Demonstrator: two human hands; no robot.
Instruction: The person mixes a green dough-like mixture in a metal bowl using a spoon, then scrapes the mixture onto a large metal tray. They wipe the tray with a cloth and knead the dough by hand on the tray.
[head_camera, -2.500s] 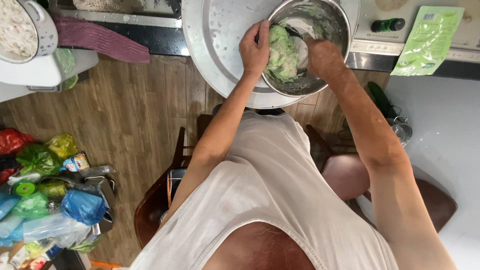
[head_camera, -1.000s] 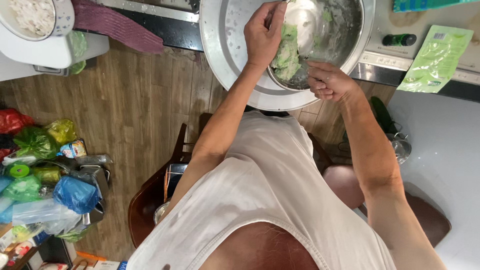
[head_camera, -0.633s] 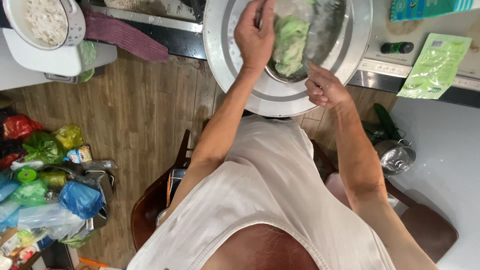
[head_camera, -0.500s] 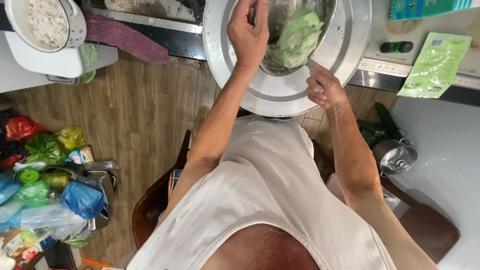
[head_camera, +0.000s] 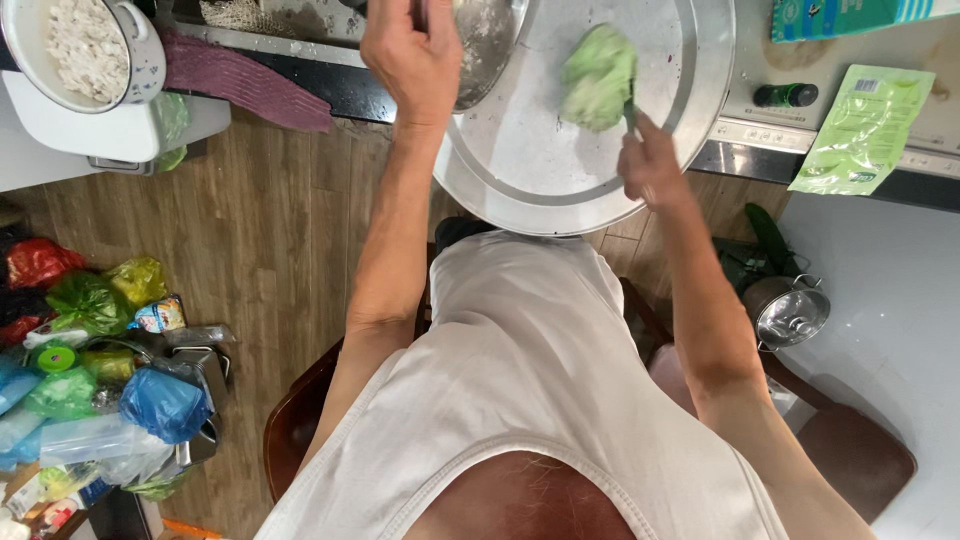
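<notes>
Change: since half a second ago the green dough (head_camera: 598, 78) has left the steel bowl (head_camera: 488, 45) and now lies on the round metal tray (head_camera: 560, 180); the left hand has lifted the bowl up and aside.
Person: seated on a dark wooden chair (head_camera: 295, 430), in a white sleeveless top, both arms reaching forward.
Floor, left: heap of coloured plastic bags (head_camera: 90, 380) on wood boards.
Floor, right: small lidded steel pot (head_camera: 788, 310) beside the white surface.
Right hand (head_camera: 648, 165): fingers closed around a thin dark utensil (head_camera: 630, 108), its tip against the lump's lower right edge.
Left hand (head_camera: 410, 55): clenched on the bowl's rim, holding it tilted over the tray's upper left; the bowl's inside is smeared with flour.
Dough: pale green lump resting in the tray's upper middle, just beside the bowl.
Counter, left: white pot of pale crumbly filling (head_camera: 85, 45), purple cloth (head_camera: 245, 85) next to it.
Counter, right: green packet (head_camera: 865, 125), small dark bottle (head_camera: 785, 95) lying flat.
</notes>
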